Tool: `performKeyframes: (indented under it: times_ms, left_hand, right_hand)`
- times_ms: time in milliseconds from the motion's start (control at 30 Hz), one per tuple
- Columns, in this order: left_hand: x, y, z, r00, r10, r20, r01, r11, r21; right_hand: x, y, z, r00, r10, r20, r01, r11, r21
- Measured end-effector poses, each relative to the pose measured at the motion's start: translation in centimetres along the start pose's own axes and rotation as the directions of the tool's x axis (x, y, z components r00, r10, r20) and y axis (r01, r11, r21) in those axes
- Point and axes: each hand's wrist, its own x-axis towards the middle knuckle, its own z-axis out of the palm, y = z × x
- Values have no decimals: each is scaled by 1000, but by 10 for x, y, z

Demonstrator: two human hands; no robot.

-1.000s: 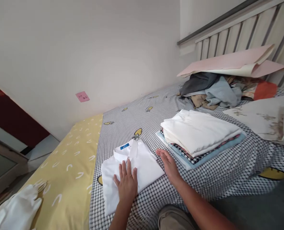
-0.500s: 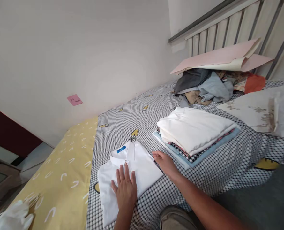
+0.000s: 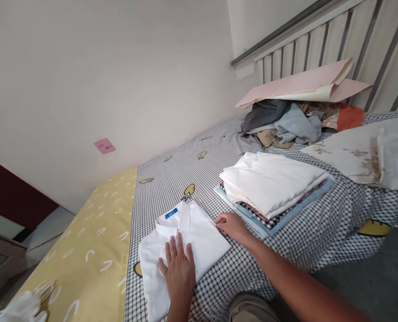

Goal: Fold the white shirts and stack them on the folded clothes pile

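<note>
Pressing down with the left hand [image 3: 179, 269] on a neatly folded white collared shirt [image 3: 201, 239], palm flat and fingers spread wide, just below the blue rectangular label [image 3: 171, 213] at the neck. Reaching with the right hand [image 3: 232, 226] to the right-hand edge of the same shirt, fingers curled in and kept narrow; cannot tell whether pinching the cloth or only touching it. Laid on a black-and-white checked bedsheet [image 3: 172, 190] printed with yellow pineapples, near a yellow cloth with white arcs [image 3: 95, 232]. Can see, just beyond the right hand, a stack of folded clothes [image 3: 273, 183], white on top and light blue beneath. Can see farther back a crumpled heap of grey, blue, tan and orange clothes [image 3: 296, 125] under a large curled pink sheet [image 3: 296, 85]
</note>
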Motion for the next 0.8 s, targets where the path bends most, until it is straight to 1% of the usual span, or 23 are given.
performKeyframes:
  times_ms: [200, 433, 633, 700, 800]
  left_hand:
    - [1, -2, 2, 1000, -7, -15, 6, 999, -31]
    - [3, -4, 5, 1000, -5, -4, 5, 999, -34]
    - [4, -5, 5, 1000, -2, -1, 2, 999, -34]
    - [4, -5, 5, 1000, -2, -5, 2, 999, -34]
    - [5, -6, 5, 1000, 4, -4, -4, 999, -35]
  right_hand:
    - [-7, -5, 2, 993, -107, -41, 101, 987, -127]
    - [-10, -4, 7, 989, -146, -19, 139, 971, -197]
    - [-12, -1, 10, 984, -156, -85, 137, 972, -193]
    - [-13, 1, 10, 981, -175, -81, 159, 971, -178]
    - [-16, 4, 7, 971, -235, -38, 228, 964, -136]
